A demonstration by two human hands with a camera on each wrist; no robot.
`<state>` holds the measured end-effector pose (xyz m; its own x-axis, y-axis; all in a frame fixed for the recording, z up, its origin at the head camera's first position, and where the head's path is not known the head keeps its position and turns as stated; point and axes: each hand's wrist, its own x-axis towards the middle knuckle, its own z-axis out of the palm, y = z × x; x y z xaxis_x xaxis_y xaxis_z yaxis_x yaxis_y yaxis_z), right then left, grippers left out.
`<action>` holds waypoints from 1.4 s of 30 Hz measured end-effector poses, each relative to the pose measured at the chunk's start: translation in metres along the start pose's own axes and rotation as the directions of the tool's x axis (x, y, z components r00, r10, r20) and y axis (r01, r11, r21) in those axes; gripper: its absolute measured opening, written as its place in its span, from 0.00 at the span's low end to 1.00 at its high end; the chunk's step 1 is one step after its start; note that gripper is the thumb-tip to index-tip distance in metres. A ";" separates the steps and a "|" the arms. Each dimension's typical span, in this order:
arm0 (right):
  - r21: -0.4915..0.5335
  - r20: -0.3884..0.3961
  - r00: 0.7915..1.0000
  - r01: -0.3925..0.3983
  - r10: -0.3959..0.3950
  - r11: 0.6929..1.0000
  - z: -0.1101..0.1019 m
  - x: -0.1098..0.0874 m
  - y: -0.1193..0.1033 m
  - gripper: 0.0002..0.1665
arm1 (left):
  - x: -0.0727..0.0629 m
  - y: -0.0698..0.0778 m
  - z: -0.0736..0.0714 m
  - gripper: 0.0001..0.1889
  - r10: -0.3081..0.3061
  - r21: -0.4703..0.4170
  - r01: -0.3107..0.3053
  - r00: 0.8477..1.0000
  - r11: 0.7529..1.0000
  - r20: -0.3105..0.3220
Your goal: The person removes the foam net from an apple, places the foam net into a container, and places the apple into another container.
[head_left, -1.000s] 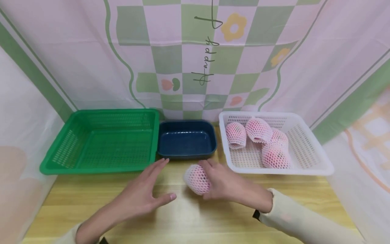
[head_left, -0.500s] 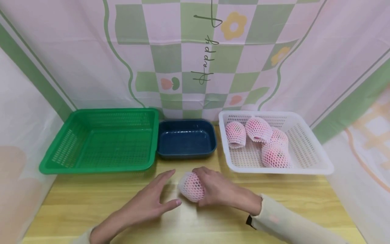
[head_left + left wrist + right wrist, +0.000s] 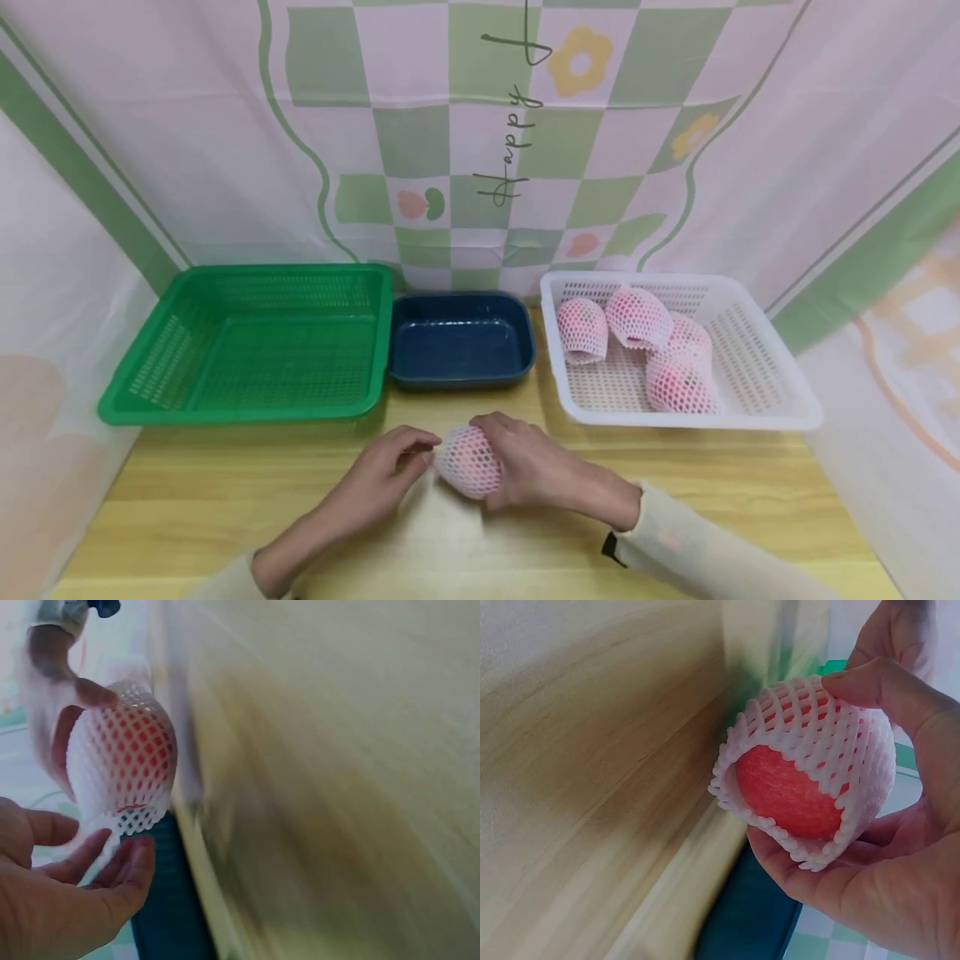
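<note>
A round red fruit (image 3: 789, 793) sits inside a white foam net sleeve (image 3: 469, 463), its red side showing through the sleeve's open end in the right wrist view. My right hand (image 3: 536, 467) grips the sleeved fruit from the right, thumb and fingers on opposite sides, close over the table. At the sleeve's left end my left hand (image 3: 378, 475) has its thumb and fingertips drawn together. In the left wrist view the sleeve's loose edge (image 3: 135, 819) lies between the left fingers (image 3: 124, 881) and thumb, pinched there.
A green basket (image 3: 240, 416) stands at the back left, beside a dark blue tray (image 3: 461, 382) in the middle. The white basket (image 3: 690, 419) at the back right holds several netted fruits (image 3: 680, 385). A patterned curtain (image 3: 480, 150) hangs behind.
The right hand has brought the netted fruit left and nearer the body. The left hand has moved right, and its spread thumb and fingers have closed on the sleeve's end.
</note>
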<state>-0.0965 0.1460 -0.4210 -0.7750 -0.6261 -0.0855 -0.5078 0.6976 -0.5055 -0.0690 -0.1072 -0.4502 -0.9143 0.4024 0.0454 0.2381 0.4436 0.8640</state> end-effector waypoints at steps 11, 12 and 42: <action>-0.006 0.000 1.000 0.016 -0.016 1.000 0.002 0.002 0.002 0.56 | 0.017 -0.009 0.011 0.14 -0.016 -0.097 0.013 0.999 0.995 -0.028; -0.008 -0.001 1.000 0.018 -0.018 1.000 0.002 0.002 0.002 0.56 | 0.018 -0.010 0.012 0.14 -0.021 -0.102 0.019 0.999 0.995 -0.024; 0.049 -0.093 0.988 0.125 -0.121 0.991 0.001 0.001 0.002 0.54 | 0.021 -0.011 0.023 0.45 0.003 -0.393 0.084 0.976 0.916 0.216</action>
<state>-0.0983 0.1463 -0.4231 -0.7397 -0.6706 0.0562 -0.5819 0.5955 -0.5538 -0.0831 -0.0854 -0.4698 -0.8215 0.5669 -0.0616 0.0124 0.1258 0.9920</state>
